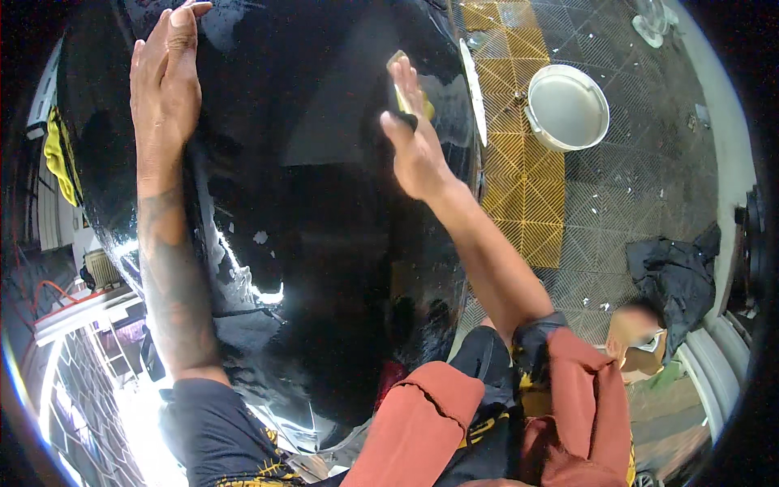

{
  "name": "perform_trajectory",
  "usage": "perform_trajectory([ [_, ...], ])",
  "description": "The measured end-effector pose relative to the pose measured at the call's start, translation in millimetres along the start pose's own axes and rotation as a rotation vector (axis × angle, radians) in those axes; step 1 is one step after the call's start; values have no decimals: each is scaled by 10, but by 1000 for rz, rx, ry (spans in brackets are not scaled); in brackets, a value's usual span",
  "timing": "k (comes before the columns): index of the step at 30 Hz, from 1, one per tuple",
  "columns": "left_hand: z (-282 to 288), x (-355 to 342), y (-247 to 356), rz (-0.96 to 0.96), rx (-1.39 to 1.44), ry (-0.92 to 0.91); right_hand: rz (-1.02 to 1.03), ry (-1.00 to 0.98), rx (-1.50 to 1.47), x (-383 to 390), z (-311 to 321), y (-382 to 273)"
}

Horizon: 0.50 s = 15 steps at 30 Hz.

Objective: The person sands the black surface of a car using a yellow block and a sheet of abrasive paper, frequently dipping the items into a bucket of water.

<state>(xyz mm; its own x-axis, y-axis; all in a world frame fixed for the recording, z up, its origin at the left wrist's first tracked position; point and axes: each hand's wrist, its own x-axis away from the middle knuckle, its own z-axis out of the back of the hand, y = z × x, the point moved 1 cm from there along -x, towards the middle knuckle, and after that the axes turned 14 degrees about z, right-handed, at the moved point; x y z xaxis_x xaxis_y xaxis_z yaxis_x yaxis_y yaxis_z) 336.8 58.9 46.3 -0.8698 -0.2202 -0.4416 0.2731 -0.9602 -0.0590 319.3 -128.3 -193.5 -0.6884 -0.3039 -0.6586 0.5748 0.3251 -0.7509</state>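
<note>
Below me curves a glossy black car panel (pixel 324 219), wet in places, with pale reflections and streaks. My left arm stretches along its left side. My left hand (pixel 166 89) is near the top edge, thumb and fingertip drawn together; whatever lies between them is hidden. Over the right part of the panel, my right hand (pixel 415 142) grips a flat yellow-and-black tool that looks like a squeegee (pixel 428 106). Its fingers extend along the tool and cover most of it, with the thumb to the left.
A white bucket (pixel 568 108) of cloudy liquid stands right of the car on yellow and grey grid floor tiles (pixel 519 195). Dark crumpled fabric (pixel 673 264) lies farther right, by the wall. A yellow cloth (pixel 58 158) hangs at far left. White scraps dot the floor.
</note>
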Motion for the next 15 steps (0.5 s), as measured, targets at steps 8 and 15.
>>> perform_trajectory([
  [8,4,-8,4,11,11,-25,-20,-78,199,155,-82,-172],
  [15,0,23,41,-3,-12,28,-106,-113,59,325,-54,-409],
])
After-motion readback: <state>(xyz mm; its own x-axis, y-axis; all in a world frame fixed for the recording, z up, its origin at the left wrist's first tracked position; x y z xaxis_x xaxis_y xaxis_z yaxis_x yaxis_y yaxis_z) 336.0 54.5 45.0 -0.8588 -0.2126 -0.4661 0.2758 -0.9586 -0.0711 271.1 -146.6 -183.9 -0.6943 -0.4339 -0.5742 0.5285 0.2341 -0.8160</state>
